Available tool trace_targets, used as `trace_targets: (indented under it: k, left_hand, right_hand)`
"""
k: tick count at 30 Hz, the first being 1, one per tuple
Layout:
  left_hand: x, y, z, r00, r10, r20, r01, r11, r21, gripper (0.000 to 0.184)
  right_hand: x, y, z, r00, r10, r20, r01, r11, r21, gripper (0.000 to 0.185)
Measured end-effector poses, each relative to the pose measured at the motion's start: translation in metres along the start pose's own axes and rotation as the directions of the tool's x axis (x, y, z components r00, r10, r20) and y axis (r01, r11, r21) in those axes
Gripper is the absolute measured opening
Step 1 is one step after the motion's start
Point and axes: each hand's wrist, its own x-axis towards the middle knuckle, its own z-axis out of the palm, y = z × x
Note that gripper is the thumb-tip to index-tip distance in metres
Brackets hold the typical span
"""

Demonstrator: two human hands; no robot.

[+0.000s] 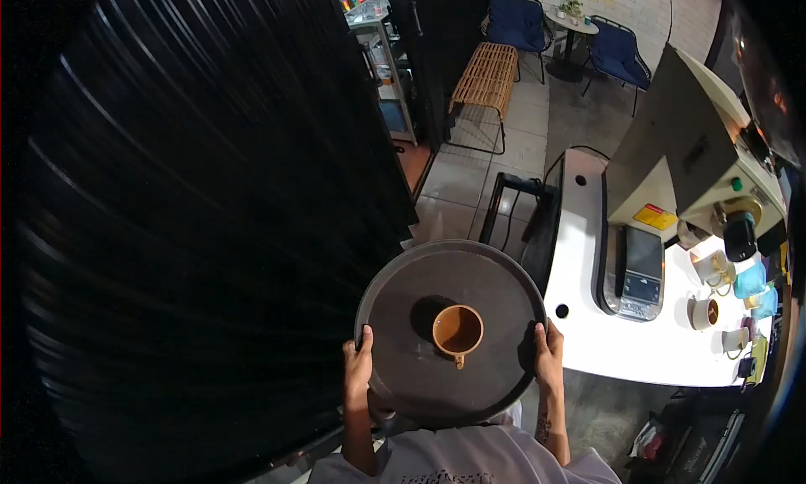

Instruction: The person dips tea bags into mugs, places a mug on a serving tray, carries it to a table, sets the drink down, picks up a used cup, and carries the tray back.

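A round dark tray (495, 291) is held level in front of my body. My left hand (358, 362) grips its left rim, thumb on top and fingers curled underneath. On the opposite rim, my right hand (548, 358) holds on in the same way. Near the tray's middle stands an orange-brown cup (458, 329), its small handle pointing towards me and a shadow to its left. Neither hand touches the cup. The fingers below the tray are mostly hidden.
On the right, a white counter (579, 257) bears a large machine (714, 165), a scale (643, 266) and several cups. A dark ridged wall (210, 215) fills the left. Ahead are a wicker bench (487, 77), two blue chairs and a small round table (575, 22).
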Motion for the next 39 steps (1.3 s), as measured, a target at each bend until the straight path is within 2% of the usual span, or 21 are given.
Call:
trace_targets:
  k: [2, 6, 8, 10, 12, 15, 17, 18, 19, 20, 22, 24, 27, 32, 33, 34, 35, 36, 37, 38, 39]
  left_hand:
    - [0.040, -0.004, 0.008, 0.998, 0.037, -0.058, -0.037, 0.999, -0.005, 0.095]
    - [0.072, 0.047, 0.014, 0.997, 0.060, -0.049, -0.059, 0.998, 0.006, 0.095]
    - [0.095, 0.075, 0.017, 0.998, 0.044, 0.054, -0.045, 0.999, 0.019, 0.097]
    - [0.118, 0.092, 0.030, 0.993, 0.079, 0.089, -0.079, 0.997, -0.004, 0.095]
    - [0.153, 0.113, 0.041, 0.983, 0.122, 0.136, -0.121, 0.993, -0.016, 0.094]
    - [0.219, 0.139, 0.072, 0.964, 0.196, 0.178, -0.190, 0.980, -0.051, 0.079]
    - [0.234, 0.160, 0.092, 0.946, 0.250, 0.208, -0.253, 0.967, -0.013, 0.069]
    - [0.249, 0.187, 0.099, 0.927, 0.308, 0.212, -0.319, 0.948, 0.015, 0.062]
    - [0.281, 0.207, 0.097, 0.831, 0.368, 0.417, -0.420, 0.907, 0.038, 0.054]
    - [0.298, 0.218, 0.103, 0.816, 0.361, 0.451, -0.432, 0.900, 0.062, 0.054]
    - [0.319, 0.264, 0.124, 0.774, 0.475, 0.418, -0.512, 0.859, -0.029, 0.054]
    - [0.343, 0.276, 0.146, 0.763, 0.474, 0.440, -0.510, 0.859, -0.041, 0.054]
    - [0.368, 0.324, 0.156, 0.711, 0.481, 0.513, -0.530, 0.846, -0.059, 0.054]
    - [0.386, 0.374, 0.183, 0.625, 0.516, 0.585, -0.568, 0.816, -0.113, 0.056]
    - [0.390, 0.383, 0.191, 0.552, 0.590, 0.589, -0.593, 0.775, -0.219, 0.056]
    - [0.394, 0.391, 0.198, 0.554, 0.582, 0.596, -0.589, 0.779, -0.213, 0.056]
    - [0.397, 0.400, 0.205, 0.555, 0.573, 0.603, -0.586, 0.784, -0.206, 0.056]
    - [0.399, 0.407, 0.217, 0.546, 0.580, 0.604, -0.589, 0.779, -0.216, 0.056]
    - [0.399, 0.415, 0.229, 0.561, 0.649, 0.514, -0.636, 0.735, -0.234, 0.056]
    - [0.404, 0.426, 0.239, 0.585, 0.596, 0.551, -0.609, 0.771, -0.188, 0.056]
    - [0.405, 0.442, 0.247, 0.606, 0.539, 0.585, -0.581, 0.802, -0.137, 0.056]
  right_hand:
    - [0.019, -0.008, 0.015, 0.998, -0.049, -0.028, 0.048, 0.997, -0.054, 0.041]
    - [0.061, -0.010, 0.036, 0.998, -0.018, -0.058, 0.018, 1.000, -0.013, 0.043]
    - [0.078, -0.023, 0.055, 0.986, -0.081, -0.144, 0.081, 0.997, -0.008, 0.022]
    - [0.092, -0.029, 0.056, 0.993, -0.033, -0.115, 0.036, 0.999, 0.024, 0.026]
    - [0.116, -0.012, 0.067, 0.983, -0.029, -0.183, 0.027, 1.000, -0.012, 0.030]
    - [0.143, 0.013, 0.094, 0.872, 0.036, -0.488, -0.083, 0.994, -0.075, 0.041]
    - [0.154, -0.005, 0.099, 0.938, 0.070, -0.338, -0.064, 0.998, 0.026, 0.046]
    - [0.169, -0.013, 0.112, 0.925, 0.072, -0.374, -0.057, 0.997, 0.051, 0.046]
    - [0.182, -0.021, 0.126, 0.892, 0.039, -0.451, -0.009, 0.998, 0.070, 0.042]
    - [0.188, -0.026, 0.138, 0.850, 0.021, -0.526, 0.025, 0.996, 0.081, 0.039]
    - [0.215, -0.030, 0.154, 0.793, 0.028, -0.609, -0.001, 0.999, 0.045, 0.039]
    - [0.226, -0.018, 0.165, 0.738, -0.022, -0.675, -0.051, 0.995, -0.088, 0.039]
    - [0.250, 0.007, 0.170, 0.718, 0.116, -0.686, -0.127, 0.991, 0.034, 0.048]
    - [0.295, -0.016, 0.167, 0.654, 0.150, -0.742, -0.103, 0.989, 0.110, 0.059]
    - [0.304, -0.032, 0.166, 0.640, 0.154, -0.753, -0.150, 0.986, 0.074, 0.059]
    - [0.314, -0.042, 0.164, 0.625, 0.158, -0.765, -0.198, 0.979, 0.040, 0.059]
    - [0.327, -0.028, 0.149, 0.660, 0.025, -0.750, -0.158, 0.982, -0.107, 0.046]
    - [0.339, -0.033, 0.149, 0.655, 0.016, -0.756, -0.150, 0.982, -0.110, 0.046]
    - [0.352, -0.039, 0.150, 0.601, 0.001, -0.799, -0.181, 0.974, -0.135, 0.044]
    - [0.366, -0.043, 0.148, 0.544, -0.016, -0.839, -0.213, 0.964, -0.157, 0.043]
    - [0.381, -0.036, 0.145, 0.498, -0.125, -0.858, -0.222, 0.938, -0.266, 0.039]
